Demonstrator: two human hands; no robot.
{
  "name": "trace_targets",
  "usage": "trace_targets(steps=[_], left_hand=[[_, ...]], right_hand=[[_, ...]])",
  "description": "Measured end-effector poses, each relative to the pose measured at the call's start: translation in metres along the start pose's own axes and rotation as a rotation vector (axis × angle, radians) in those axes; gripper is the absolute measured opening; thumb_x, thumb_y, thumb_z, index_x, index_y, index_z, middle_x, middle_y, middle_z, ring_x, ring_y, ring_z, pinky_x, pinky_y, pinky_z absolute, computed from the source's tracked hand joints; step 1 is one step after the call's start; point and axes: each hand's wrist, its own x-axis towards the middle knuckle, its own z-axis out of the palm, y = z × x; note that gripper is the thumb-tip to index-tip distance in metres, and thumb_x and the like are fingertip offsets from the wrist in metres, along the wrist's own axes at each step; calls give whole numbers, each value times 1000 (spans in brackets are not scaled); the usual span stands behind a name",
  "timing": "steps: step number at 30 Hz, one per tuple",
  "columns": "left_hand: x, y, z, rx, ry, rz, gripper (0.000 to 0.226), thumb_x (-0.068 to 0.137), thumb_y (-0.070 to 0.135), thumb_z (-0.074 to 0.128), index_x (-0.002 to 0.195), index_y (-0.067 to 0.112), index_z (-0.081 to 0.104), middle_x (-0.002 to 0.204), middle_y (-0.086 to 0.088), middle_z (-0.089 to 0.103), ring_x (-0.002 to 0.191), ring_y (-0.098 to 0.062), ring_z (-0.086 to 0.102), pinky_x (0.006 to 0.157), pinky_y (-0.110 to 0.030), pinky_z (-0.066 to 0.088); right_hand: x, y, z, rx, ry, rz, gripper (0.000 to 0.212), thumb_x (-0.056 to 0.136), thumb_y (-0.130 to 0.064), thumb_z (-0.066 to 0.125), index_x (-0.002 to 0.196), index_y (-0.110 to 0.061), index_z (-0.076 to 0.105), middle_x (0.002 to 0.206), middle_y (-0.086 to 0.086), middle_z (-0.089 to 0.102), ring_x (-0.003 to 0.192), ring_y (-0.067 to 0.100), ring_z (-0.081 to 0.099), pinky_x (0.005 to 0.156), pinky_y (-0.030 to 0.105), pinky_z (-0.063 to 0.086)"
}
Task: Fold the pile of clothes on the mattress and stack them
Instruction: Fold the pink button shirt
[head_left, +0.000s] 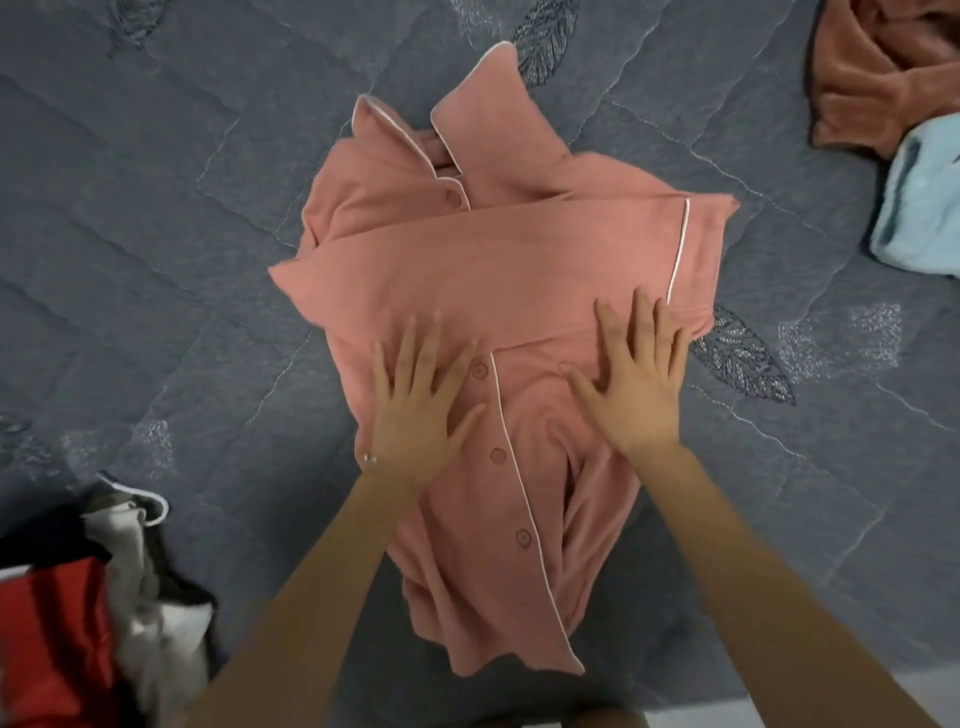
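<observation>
The left hand (421, 400) and right hand (631, 384) press flat, fingers spread, on the shirt (519, 270) beneath them on the mattress (156, 208). It looks soft, light and floppy; pinch the hem corners behind the wrists.

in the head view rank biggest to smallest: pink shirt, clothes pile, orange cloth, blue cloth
1. pink shirt
2. clothes pile, partly cropped
3. orange cloth and blue cloth: alike, both cropped, unranked
</observation>
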Motion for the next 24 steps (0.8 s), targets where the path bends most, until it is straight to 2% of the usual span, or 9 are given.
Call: trace_targets(steps=[3,6,8,11,13,15,17,20,24], left_hand=[[-51,20,8,-38,-5,-74,65,94,46,43,152,27,21,159,-15,10,147,-35,11,117,-59,6],[-104,37,10,-205,-6,-375,71,92,43,43,153,19,15,158,-18,11,147,-34,8,118,-52,-3],[-132,45,12,-442,19,-659,77,93,36,52,153,12,11,159,-17,10,147,-30,10,119,-52,5],[-169,58,13,-909,54,-1014,86,88,32,67,152,8,15,158,-14,21,145,-25,22,117,-52,23],[-180,66,8,-952,84,-997,66,89,46,57,139,4,42,141,-17,45,131,-31,43,107,-54,37],[-185,76,5,-958,156,-963,46,94,41,43,105,1,61,107,-14,61,99,-24,56,89,-48,47],[-186,86,-2,-993,206,-994,32,96,33,39,80,12,57,80,-4,57,74,-15,50,71,-39,44],[-197,93,-1,-1035,137,-997,16,98,15,51,83,12,52,73,1,53,66,-11,47,64,-29,40],[-212,110,-10,-1047,122,-1065,21,96,2,51,79,12,44,69,4,44,61,-5,40,53,-11,36]], right_hand=[[-50,3,9,125,-27,146,95,77,-65,48,155,-21,16,162,11,7,149,30,3,118,40,-7],[-103,4,14,303,-4,328,101,78,-61,56,152,-5,17,159,17,18,146,33,13,118,45,8],[-130,4,17,373,-18,358,91,84,-39,70,151,-1,20,154,21,26,142,35,20,117,45,14],[-166,0,16,513,-113,374,83,85,-17,71,151,-7,22,146,16,36,135,29,30,114,39,24],[-179,-4,15,666,-128,450,77,84,-9,71,148,-12,29,132,11,46,120,24,46,105,37,39],[-187,-6,16,782,-123,573,63,82,-5,72,136,-10,40,110,9,56,97,21,57,87,36,49],[-195,-4,18,741,-186,623,39,85,-8,70,118,-6,50,93,6,58,84,21,57,76,34,46],[-210,4,22,711,-238,597,9,91,-13,63,92,-5,58,76,5,58,75,22,56,69,32,43],[-227,12,14,771,-202,629,17,101,-23,47,95,-8,52,77,-1,54,74,16,51,65,30,37]])
